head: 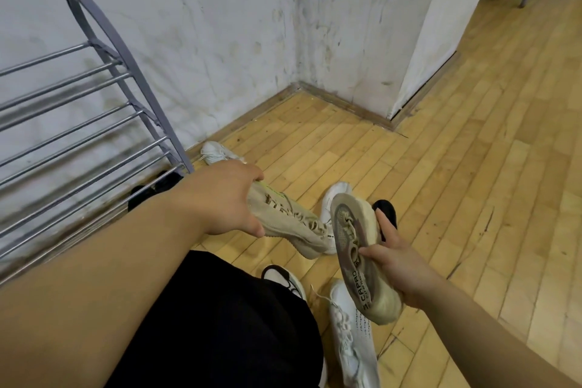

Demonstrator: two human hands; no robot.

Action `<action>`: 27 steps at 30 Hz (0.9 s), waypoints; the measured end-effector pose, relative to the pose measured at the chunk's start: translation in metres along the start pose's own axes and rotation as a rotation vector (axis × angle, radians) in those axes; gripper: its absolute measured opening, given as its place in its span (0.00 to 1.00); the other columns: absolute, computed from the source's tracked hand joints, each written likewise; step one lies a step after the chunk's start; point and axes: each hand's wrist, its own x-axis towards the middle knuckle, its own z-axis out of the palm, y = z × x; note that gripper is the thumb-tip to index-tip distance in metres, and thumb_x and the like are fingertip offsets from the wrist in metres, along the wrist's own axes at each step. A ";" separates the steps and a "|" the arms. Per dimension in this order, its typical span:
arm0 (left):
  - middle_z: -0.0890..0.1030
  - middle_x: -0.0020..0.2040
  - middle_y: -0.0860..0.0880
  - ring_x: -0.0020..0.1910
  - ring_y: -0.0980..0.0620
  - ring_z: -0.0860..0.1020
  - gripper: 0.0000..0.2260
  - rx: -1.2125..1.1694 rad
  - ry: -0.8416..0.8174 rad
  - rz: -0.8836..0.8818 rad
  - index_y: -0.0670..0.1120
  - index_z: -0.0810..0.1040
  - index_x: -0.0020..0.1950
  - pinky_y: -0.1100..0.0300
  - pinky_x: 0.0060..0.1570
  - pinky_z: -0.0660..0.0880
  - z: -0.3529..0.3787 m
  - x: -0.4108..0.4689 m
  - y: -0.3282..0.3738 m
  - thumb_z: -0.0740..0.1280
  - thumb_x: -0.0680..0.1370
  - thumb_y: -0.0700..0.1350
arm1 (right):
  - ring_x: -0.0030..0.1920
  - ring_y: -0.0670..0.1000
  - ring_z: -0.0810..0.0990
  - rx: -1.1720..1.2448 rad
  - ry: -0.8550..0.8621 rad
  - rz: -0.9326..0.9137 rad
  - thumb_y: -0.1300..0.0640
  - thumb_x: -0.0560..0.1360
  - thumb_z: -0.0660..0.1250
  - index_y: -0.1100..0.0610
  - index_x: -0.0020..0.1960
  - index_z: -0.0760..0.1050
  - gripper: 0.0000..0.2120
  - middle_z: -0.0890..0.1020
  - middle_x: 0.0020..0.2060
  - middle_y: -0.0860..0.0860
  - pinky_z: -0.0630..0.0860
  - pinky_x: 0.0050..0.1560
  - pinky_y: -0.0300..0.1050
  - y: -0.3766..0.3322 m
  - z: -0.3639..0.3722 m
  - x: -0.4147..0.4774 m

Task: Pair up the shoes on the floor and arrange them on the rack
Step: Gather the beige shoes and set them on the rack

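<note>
In the head view I am gripping one beige sneaker (293,227) in my left hand (220,201), near the rack (94,123). My right hand (396,264) is pinching the second beige sneaker (356,261), sole showing "CAPRO". Three white sneakers (349,324) are lying on the floor (472,167).

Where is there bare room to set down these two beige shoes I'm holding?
The rack rails in view are bare. On the floor, free patches lie between the corner skirting and the white sneaker by the rack foot, and right of the right hand. Crowded around that hand: a white shoe, a black shoe, a laced white sneaker.
</note>
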 end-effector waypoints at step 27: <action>0.81 0.61 0.53 0.55 0.53 0.76 0.43 -0.331 0.609 -0.647 0.56 0.77 0.71 0.57 0.54 0.71 -0.053 -0.228 -0.184 0.82 0.58 0.66 | 0.71 0.37 0.70 -0.639 -0.366 -0.702 0.56 0.77 0.72 0.34 0.81 0.53 0.43 0.69 0.76 0.38 0.68 0.74 0.47 -0.229 0.240 0.041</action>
